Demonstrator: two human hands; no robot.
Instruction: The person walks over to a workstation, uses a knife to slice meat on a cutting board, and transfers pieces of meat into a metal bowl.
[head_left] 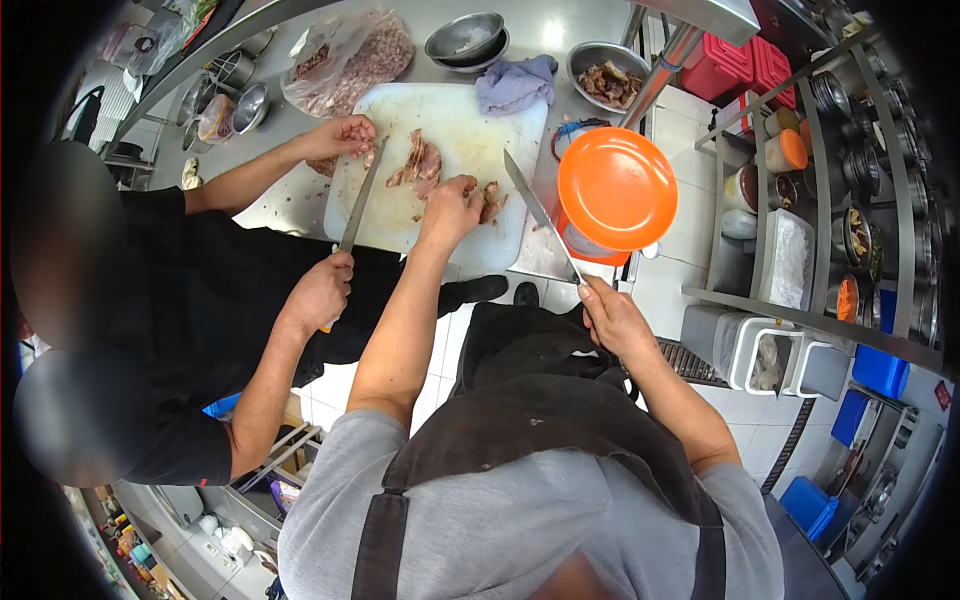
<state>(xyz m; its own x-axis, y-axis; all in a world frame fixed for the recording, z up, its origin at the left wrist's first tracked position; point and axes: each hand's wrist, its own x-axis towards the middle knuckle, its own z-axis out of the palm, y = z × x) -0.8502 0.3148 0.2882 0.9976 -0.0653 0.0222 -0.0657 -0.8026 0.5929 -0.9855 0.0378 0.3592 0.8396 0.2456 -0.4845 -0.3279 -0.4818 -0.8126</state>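
Note:
My right hand (612,318) is closed round the handle of a long knife (530,200), its blade pointing up and left past the right edge of the white cutting board (440,110). On the board, my left hand (452,208) has its fingers bent against a small piece of cooked meat (491,203); the fingertips are partly hidden. Larger meat pieces (418,165) lie beyond it. At the left, a co-worker in black grips another knife (362,205) with one hand (318,290), while the co-worker's other hand (345,137) is over the board's left edge.
An orange plate (617,188) stands right of the board. Behind are a bowl of meat (608,77), a purple cloth (515,84), stacked metal bowls (467,40) and a bag of chopped meat (370,60). Shelving (815,170) with containers is at the right.

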